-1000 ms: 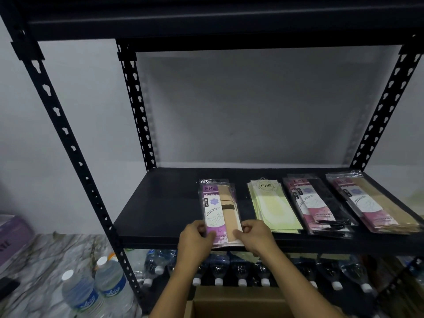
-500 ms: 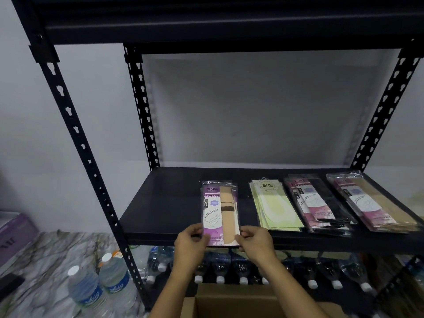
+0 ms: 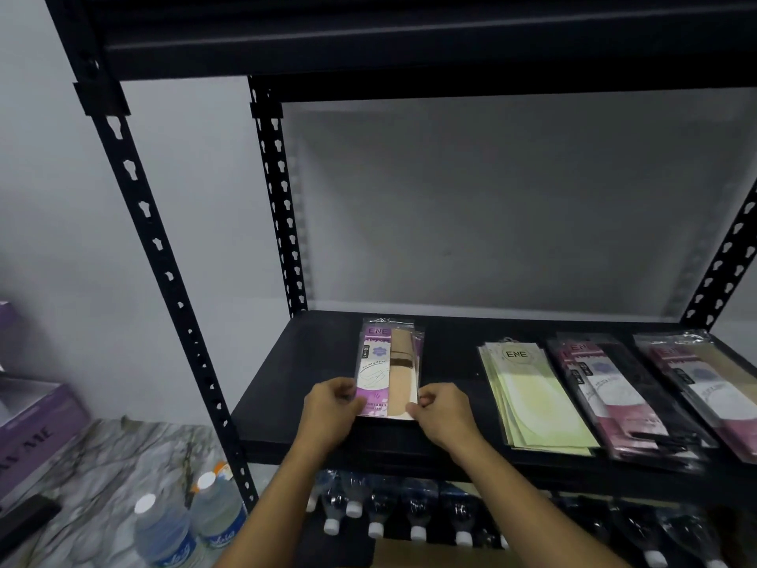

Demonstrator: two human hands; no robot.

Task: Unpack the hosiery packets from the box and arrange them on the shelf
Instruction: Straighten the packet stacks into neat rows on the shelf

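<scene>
A small stack of purple hosiery packets (image 3: 387,364) with beige stockings lies flat on the black shelf (image 3: 311,387), left of centre. My left hand (image 3: 329,412) pinches its lower left corner and my right hand (image 3: 444,414) pinches its lower right corner. To the right lie a pale yellow stack (image 3: 536,399), a pink-and-black stack (image 3: 614,399) and a pink-and-beige stack (image 3: 708,379), side by side. The cardboard box (image 3: 430,557) shows only as a brown strip at the bottom edge, below my forearms.
Black slotted uprights (image 3: 164,264) frame the shelf, with another shelf (image 3: 409,43) overhead. Capped water bottles (image 3: 418,510) fill the level below. Two bottles (image 3: 184,522) stand on the marble floor at left, near a purple box (image 3: 32,432).
The purple stack has slid away from the shelf's front edge and away from the yellow stack, both hands still on its lower corners. The view has shifted right.
</scene>
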